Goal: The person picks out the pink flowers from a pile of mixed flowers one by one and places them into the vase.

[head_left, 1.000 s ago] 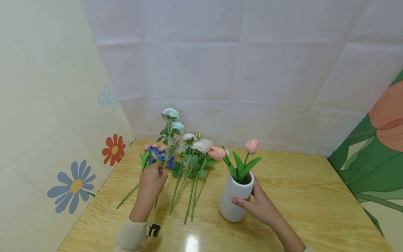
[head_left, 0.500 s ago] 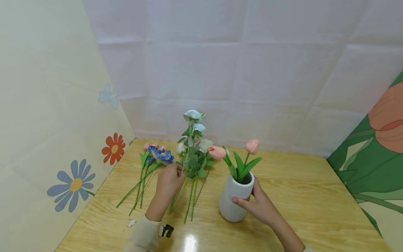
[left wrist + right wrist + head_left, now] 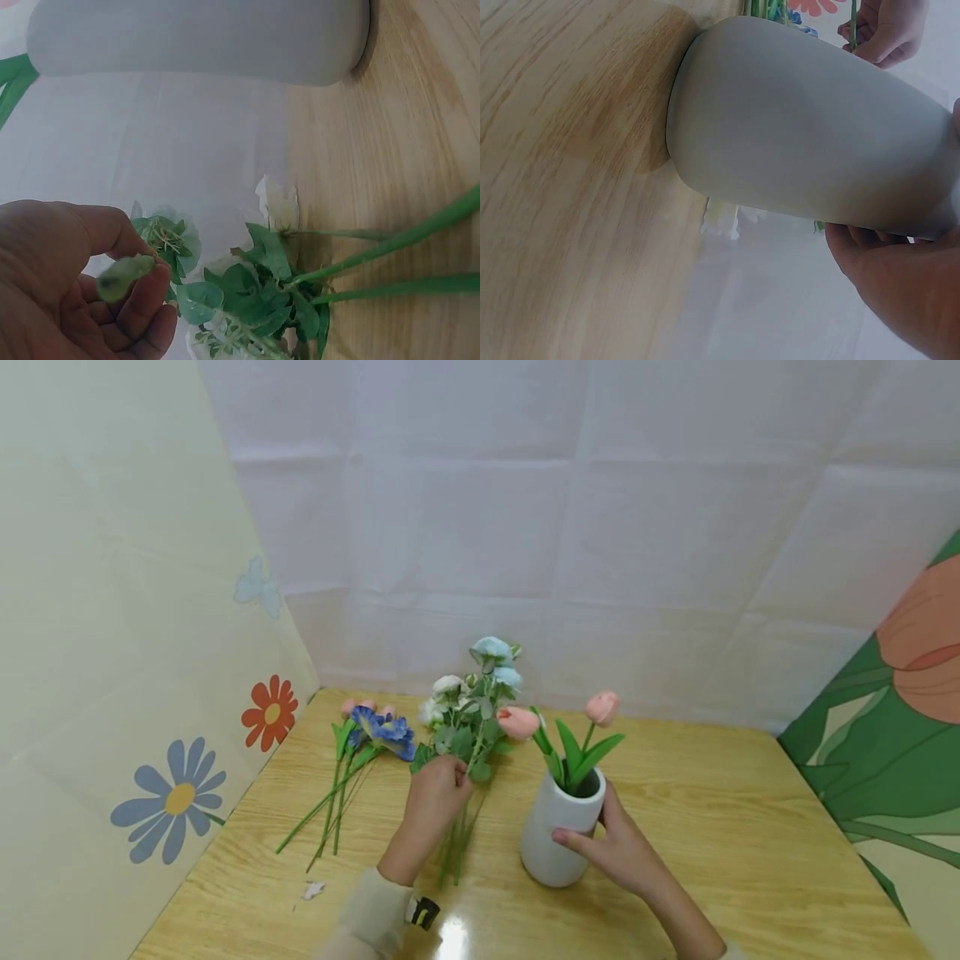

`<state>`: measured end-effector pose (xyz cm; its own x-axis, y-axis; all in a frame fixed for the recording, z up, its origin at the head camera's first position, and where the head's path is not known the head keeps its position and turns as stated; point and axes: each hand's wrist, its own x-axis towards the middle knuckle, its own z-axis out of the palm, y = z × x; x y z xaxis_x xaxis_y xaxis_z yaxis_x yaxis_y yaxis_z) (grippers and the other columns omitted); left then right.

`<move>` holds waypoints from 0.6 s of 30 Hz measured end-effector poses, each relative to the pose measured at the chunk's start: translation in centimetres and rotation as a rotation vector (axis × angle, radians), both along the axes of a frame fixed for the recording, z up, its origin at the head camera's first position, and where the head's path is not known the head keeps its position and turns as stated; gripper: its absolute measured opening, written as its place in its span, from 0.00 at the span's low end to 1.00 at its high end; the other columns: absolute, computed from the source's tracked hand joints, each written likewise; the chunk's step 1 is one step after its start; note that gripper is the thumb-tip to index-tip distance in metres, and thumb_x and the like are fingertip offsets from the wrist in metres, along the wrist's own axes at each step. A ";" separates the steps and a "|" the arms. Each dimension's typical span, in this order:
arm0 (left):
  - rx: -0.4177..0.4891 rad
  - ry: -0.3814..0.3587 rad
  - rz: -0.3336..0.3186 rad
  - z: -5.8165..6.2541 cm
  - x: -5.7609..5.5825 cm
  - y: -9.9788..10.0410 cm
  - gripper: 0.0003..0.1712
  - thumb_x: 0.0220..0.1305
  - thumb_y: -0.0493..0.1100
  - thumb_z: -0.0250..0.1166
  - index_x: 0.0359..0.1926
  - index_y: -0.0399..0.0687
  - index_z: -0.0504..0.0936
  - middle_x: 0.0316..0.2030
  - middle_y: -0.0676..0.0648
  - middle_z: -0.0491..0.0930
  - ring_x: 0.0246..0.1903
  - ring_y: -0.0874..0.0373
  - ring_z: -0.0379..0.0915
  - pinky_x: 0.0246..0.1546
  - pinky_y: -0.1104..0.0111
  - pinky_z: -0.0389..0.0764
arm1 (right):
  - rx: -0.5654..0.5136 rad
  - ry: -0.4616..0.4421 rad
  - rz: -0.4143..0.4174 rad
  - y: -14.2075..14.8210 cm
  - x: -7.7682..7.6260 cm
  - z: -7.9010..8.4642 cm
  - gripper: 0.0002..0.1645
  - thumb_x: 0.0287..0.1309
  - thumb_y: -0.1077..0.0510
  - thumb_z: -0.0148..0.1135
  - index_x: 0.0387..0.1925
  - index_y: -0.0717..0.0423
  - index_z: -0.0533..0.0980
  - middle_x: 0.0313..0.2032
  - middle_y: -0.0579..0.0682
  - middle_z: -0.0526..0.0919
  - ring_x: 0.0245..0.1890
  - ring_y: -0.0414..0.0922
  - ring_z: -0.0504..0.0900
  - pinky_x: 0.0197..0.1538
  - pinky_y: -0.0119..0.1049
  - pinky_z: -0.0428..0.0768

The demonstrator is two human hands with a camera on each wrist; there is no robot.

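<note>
The vase [image 3: 551, 839] hides the bottoms of the pink tulips [image 3: 602, 708] and some fingers of the right hand [image 3: 621, 853], and the light blue flowers' stem [image 3: 124, 277] looks blurry in the left wrist view.

The left hand [image 3: 437, 797] pinched a pale blue flower [image 3: 492, 653] by its stem, among white flowers [image 3: 447, 688] near the back edge of the table [image 3: 750, 843]. The right hand [image 3: 621, 850] gripped a vase [image 3: 553, 842] of pink tulips [image 3: 602, 708]. Dark blue blooms [image 3: 388, 732] lay toward the back left corner.
</note>
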<state>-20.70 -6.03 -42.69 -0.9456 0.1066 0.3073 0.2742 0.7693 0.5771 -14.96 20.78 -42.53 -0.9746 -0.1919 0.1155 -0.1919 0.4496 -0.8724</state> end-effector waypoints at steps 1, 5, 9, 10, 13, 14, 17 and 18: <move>0.002 -0.002 -0.003 0.0 0.0 0.2 0.09 0.58 0.33 0.64 0.39 0.36 0.87 0.31 0.45 0.82 0.26 0.56 0.78 0.30 0.63 0.82 | 0.003 -0.002 -0.001 0.0 0.0 0.0 0.58 0.58 0.50 0.74 0.77 0.55 0.47 0.69 0.65 0.67 0.67 0.64 0.69 0.65 0.66 0.70; 0.002 -0.027 -0.014 -0.6 -0.2 0.9 0.10 0.57 0.33 0.64 0.39 0.37 0.87 0.30 0.46 0.81 0.25 0.57 0.75 0.27 0.64 0.79 | 0.006 -0.009 -0.002 0.0 0.0 0.1 0.58 0.58 0.50 0.74 0.77 0.55 0.46 0.69 0.65 0.66 0.67 0.64 0.69 0.65 0.66 0.70; -0.013 -0.008 -0.010 -1.0 -0.4 1.6 0.09 0.55 0.35 0.65 0.38 0.41 0.88 0.29 0.48 0.83 0.27 0.56 0.79 0.29 0.64 0.80 | 0.006 -0.004 -0.001 0.0 -0.1 0.1 0.59 0.58 0.50 0.74 0.77 0.55 0.46 0.69 0.65 0.66 0.67 0.65 0.69 0.65 0.65 0.70; -0.012 -0.007 -0.010 -1.1 -0.5 1.8 0.09 0.54 0.35 0.65 0.37 0.41 0.87 0.28 0.49 0.83 0.28 0.56 0.79 0.30 0.64 0.81 | 0.005 -0.002 0.001 0.0 -0.1 0.1 0.59 0.58 0.50 0.74 0.77 0.55 0.46 0.69 0.65 0.66 0.67 0.65 0.69 0.65 0.65 0.70; 0.014 -0.025 -0.031 -1.4 -0.6 2.4 0.09 0.54 0.35 0.65 0.37 0.41 0.87 0.28 0.50 0.83 0.27 0.57 0.79 0.30 0.66 0.80 | 0.001 0.005 0.007 0.0 -0.1 0.1 0.59 0.58 0.50 0.74 0.78 0.55 0.46 0.69 0.65 0.66 0.67 0.64 0.69 0.65 0.65 0.70; 0.024 -0.036 -0.040 -1.6 -0.7 2.6 0.09 0.54 0.35 0.64 0.37 0.40 0.87 0.27 0.50 0.83 0.27 0.57 0.78 0.30 0.66 0.80 | 0.000 0.007 0.008 0.0 -0.1 0.1 0.59 0.58 0.50 0.74 0.78 0.55 0.46 0.69 0.65 0.66 0.67 0.64 0.69 0.65 0.65 0.70; 0.033 -0.066 -0.051 -2.0 -0.8 3.1 0.09 0.55 0.36 0.64 0.37 0.41 0.87 0.28 0.50 0.83 0.26 0.59 0.77 0.28 0.68 0.79 | -0.003 0.018 0.010 0.0 -0.1 0.0 0.59 0.58 0.51 0.74 0.78 0.55 0.46 0.69 0.65 0.66 0.67 0.64 0.69 0.64 0.65 0.70; 0.028 -0.072 -0.048 -2.2 -0.9 3.3 0.10 0.55 0.36 0.64 0.37 0.41 0.87 0.28 0.50 0.84 0.26 0.59 0.78 0.28 0.68 0.79 | -0.005 0.021 0.012 0.0 -0.1 0.0 0.59 0.58 0.51 0.74 0.78 0.55 0.46 0.69 0.65 0.66 0.67 0.64 0.70 0.64 0.65 0.71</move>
